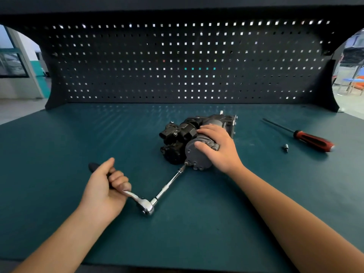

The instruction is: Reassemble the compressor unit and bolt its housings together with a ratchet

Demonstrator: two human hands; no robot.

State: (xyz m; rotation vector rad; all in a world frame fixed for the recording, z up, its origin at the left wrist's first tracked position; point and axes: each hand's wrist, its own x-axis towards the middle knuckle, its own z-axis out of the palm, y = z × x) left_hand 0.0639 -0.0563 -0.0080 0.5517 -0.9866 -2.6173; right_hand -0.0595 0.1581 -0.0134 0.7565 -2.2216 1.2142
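A single wide-angle view from the person's head looks forward and down across a green workbench (59, 138), near enough that its top fills the lower half. It faces the black pegboard (118, 75) at the back, whose edges bow with lens curvature.

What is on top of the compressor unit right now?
The right hand lies on top of the compressor unit, fingers and thumb curled round its grey cylindrical housing. Whatever is beneath the palm is covered and cannot be seen.

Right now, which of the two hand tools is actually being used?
The chrome ratchet, gripped by the left hand, its extension meeting the compressor. The red-handled screwdriver lies untouched at the right.
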